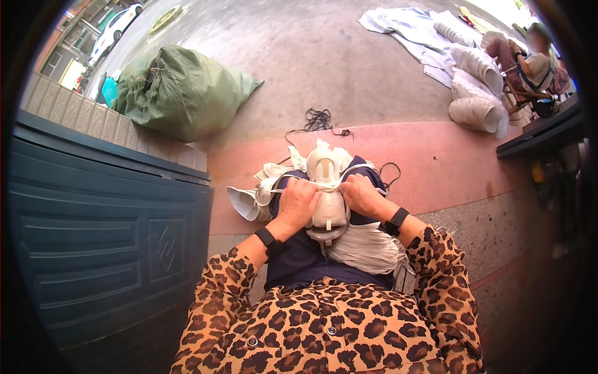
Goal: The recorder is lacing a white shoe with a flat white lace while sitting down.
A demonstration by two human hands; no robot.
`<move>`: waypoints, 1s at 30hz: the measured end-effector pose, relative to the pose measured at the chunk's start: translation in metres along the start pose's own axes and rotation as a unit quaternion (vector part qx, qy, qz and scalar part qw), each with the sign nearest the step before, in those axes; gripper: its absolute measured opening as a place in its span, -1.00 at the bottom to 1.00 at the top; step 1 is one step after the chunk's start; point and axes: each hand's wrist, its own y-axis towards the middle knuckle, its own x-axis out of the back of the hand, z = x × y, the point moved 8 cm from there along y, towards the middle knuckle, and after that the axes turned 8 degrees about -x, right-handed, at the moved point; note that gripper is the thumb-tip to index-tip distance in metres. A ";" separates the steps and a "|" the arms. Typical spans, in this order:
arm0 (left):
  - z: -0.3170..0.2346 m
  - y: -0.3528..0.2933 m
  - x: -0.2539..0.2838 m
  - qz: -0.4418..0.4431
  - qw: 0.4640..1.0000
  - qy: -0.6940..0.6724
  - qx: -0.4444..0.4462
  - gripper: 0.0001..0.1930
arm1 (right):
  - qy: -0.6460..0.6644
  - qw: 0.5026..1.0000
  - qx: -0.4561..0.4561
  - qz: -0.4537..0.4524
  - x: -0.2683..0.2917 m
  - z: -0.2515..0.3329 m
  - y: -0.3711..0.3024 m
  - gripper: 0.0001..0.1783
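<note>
A white shoe (329,215) lies across my lap, its length pointing away from me. A white shoelace (328,186) crosses the shoe between my hands. My left hand (299,201) is closed on the lace at the shoe's left side, fingers pinched. At the right side, my right hand (365,196) also pinches the lace. A thick bundle of white laces (367,249) hangs over my right thigh. Just beyond my left hand are several white shoe parts, among them a curved white upper (247,204). Small details of the lacing are hidden by my fingers.
Loose black cord (317,119) lies on the ground ahead. A large green sack (180,93) stands at the far left, above a blue panelled door (112,237). Stacked white shoe parts (478,112) lie at the far right, near a seated person (529,65).
</note>
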 end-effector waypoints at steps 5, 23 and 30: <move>-0.012 0.022 -0.025 0.071 0.997 0.043 -0.004 -0.85 | 0.063 0.995 -0.027 -0.066 0.005 0.002 -0.005 -0.96; 0.039 0.027 -0.029 -0.004 0.825 -0.482 0.295 -0.87 | -0.153 0.978 0.142 -0.010 0.011 0.033 0.008 -0.93; 0.032 0.058 -0.035 0.021 0.812 -0.508 0.287 -0.83 | 0.317 0.941 -0.001 -0.117 0.094 0.029 -0.009 -0.81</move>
